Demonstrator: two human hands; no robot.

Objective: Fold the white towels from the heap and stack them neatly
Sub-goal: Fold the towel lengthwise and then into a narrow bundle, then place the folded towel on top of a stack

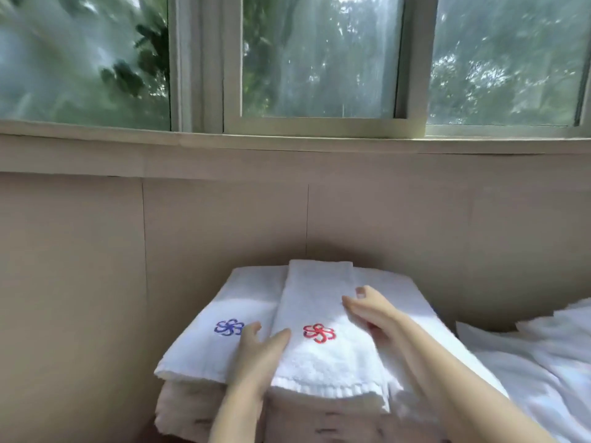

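A folded white towel with a red flower mark (319, 318) lies on top of the stack of folded white towels (192, 401). Beneath it to the left lies a folded towel with a blue flower mark (220, 327). My left hand (259, 350) touches the left edge of the red-flower towel with straight fingers. At the towel's right edge, my right hand (371, 310) rests with relaxed fingers and the thumb raised. Neither hand grips anything.
A heap of loose white towels (537, 353) lies to the right of the stack. A beige wall (224, 225) stands right behind the stack, with a window sill (287, 142) and windows above it.
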